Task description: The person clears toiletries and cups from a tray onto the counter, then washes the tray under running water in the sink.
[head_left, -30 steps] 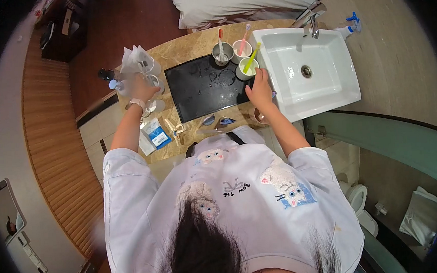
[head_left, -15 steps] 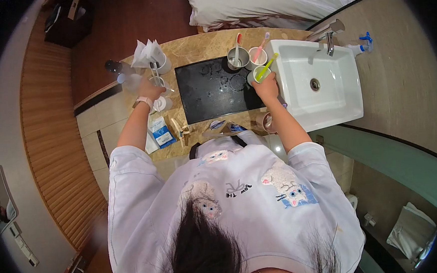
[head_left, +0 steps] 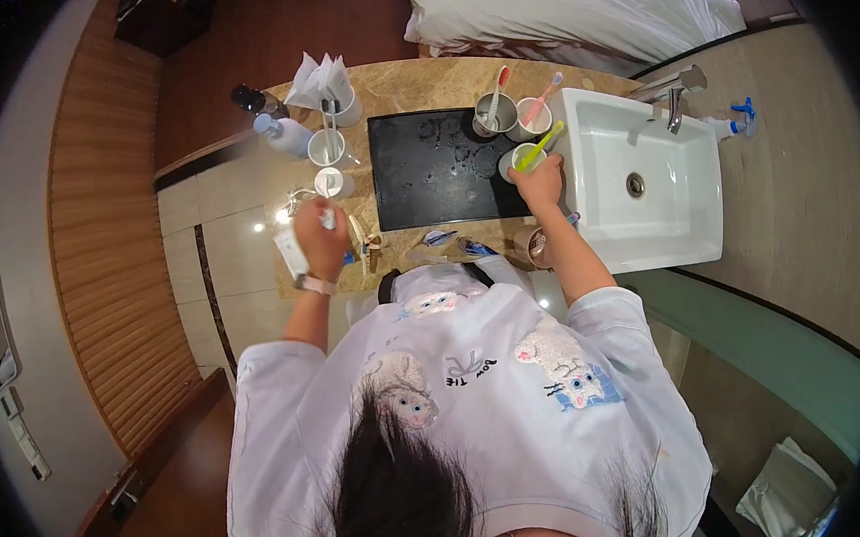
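Head view: three toothbrushes (head_left: 542, 144) already stand in cups (head_left: 509, 167), upper right; right hand (head_left: 541, 185) grips one, not yet released; left hand (head_left: 322, 244) curls, contents unclear.

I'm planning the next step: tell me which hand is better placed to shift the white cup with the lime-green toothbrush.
Right, likely: the right hand is around that white cup; the left hand is off the opposite end of the black tray.
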